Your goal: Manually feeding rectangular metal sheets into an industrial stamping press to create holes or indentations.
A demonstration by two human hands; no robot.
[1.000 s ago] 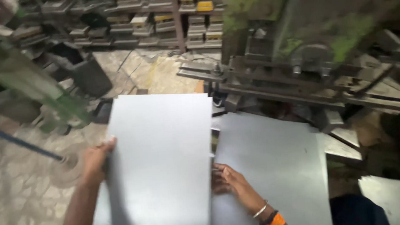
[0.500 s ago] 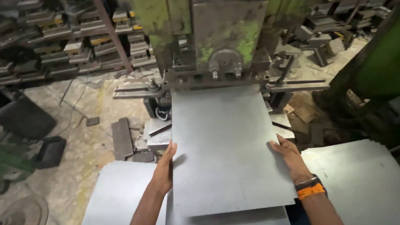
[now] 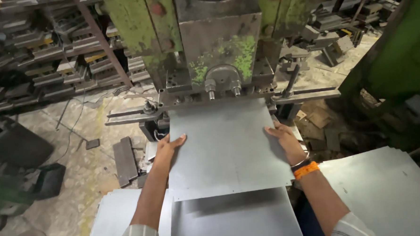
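A person seen from above, looking down their own two arms, holds a flat grey metal sheet (image 3: 225,148) level in front of a large press machine (image 3: 216,42) with worn green paint. The sheet's far edge lies under the machine's dark steel head, just below a row of bolts, while its near edge overhangs a second sheet (image 3: 235,220) lying lower down, close to the person's body.

The left hand (image 3: 168,148) grips the sheet's left edge, thumb on top and fingers curled beneath. The right hand (image 3: 282,134) lies on the right edge with fingers spread flat along it, an orange wristband (image 3: 305,169) on that wrist; whether its fingers wrap under the metal cannot be told. Holding opposite edges likely keeps the thin sheet square to the machine and the fingers away from the head.

A stack of similar sheets (image 3: 382,181) rests at the right, and another pile of sheets (image 3: 113,221) at the lower left, both near the arms, probably for easy reach. The concrete floor (image 3: 79,152) is stained and strewn with metal blocks. Shelves (image 3: 46,54) crowded with dark metal parts fill the upper left.
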